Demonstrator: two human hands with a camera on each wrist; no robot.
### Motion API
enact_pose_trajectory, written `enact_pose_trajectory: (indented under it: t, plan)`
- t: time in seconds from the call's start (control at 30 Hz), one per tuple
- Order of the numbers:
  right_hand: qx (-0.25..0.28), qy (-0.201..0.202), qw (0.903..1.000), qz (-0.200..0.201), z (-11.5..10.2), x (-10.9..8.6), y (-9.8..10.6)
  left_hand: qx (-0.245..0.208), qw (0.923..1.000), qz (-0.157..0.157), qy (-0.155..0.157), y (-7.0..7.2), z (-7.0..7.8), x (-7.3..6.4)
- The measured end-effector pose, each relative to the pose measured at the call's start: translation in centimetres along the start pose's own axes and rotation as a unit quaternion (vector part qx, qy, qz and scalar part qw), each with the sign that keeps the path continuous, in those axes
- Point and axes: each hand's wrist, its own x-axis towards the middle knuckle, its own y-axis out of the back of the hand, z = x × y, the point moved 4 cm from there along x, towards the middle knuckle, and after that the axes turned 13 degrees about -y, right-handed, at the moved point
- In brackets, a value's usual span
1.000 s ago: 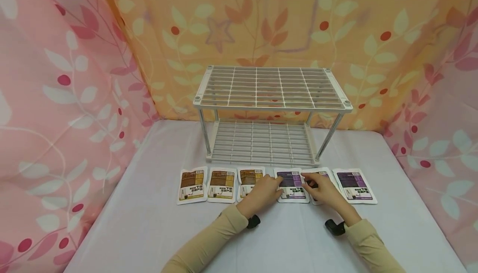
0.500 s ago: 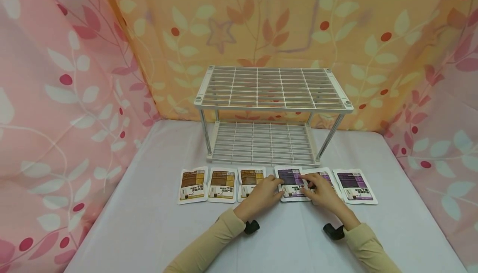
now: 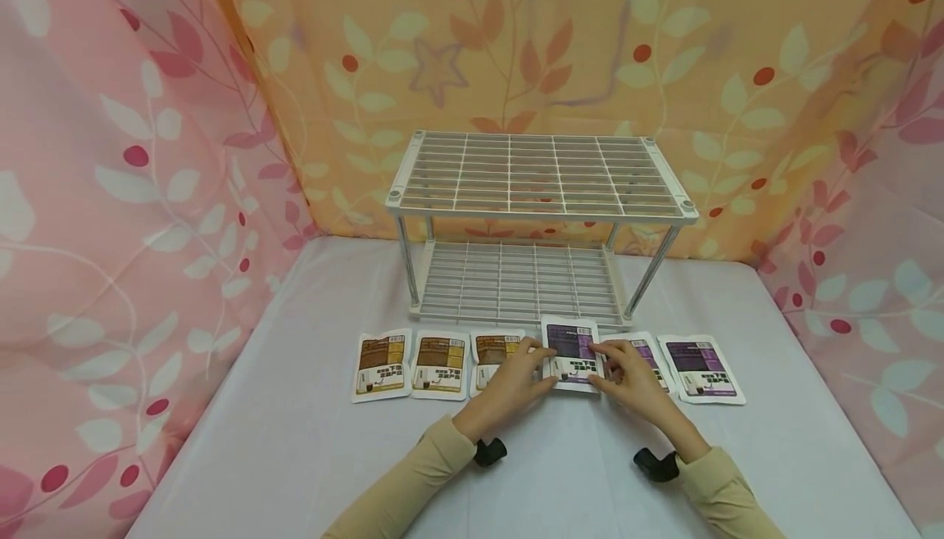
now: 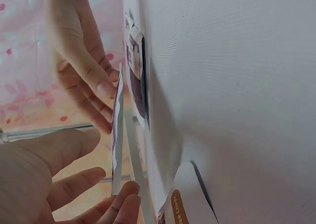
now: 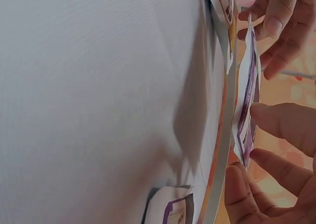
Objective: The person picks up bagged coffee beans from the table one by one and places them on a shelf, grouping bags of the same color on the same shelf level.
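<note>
Head view: I pinch the held pack (image 3: pixel 574 351) by both sides, left hand (image 3: pixel 509 383) on one edge, right hand (image 3: pixel 636 385) on the other, just in front of the rack (image 3: pixel 538 216). That view gives the printed face but little on height; both wrist views catch it edge-on, clear of the cloth (image 3: pixel 295 441). Right wrist view adds my right thumb on the print, fingertips round behind. Small print: too fine to read. Left hand covers part of the third brown pack (image 3: pixel 497 349), right hand part of the middle purple pack (image 3: pixel 647 352). Left wrist view crops a pack corner (image 4: pixel 180 199); only "ee Lover" legible. Around: two brown packs (image 3: pixel 382 365) at far left, one end purple pack (image 3: pixel 701 369) at right. In head view the held pack's top overlaps the lower shelf (image 3: pixel 500 281); can't tell if they touch.
</note>
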Motion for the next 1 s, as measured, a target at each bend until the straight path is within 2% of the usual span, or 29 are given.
enact_pose_trajectory:
  t: [0.37, 0.67, 1.0]
  plan:
    - [0.022, -0.001, 0.9996, 0.015, -1.4, 0.3, 0.2, -0.039, 0.9992, 0.009, 0.010, 1.0, -0.3, -0.5]
    - [0.028, -0.003, 0.9994, 0.022, -2.5, 0.4, 0.0, -0.047, 0.9975, 0.048, -0.024, 2.0, -0.7, -1.0]
    - [0.020, 0.054, 0.9974, 0.043, -4.4, 0.6, 0.1, -0.039, 0.9963, 0.071, -0.027, 3.4, -1.0, -1.4]
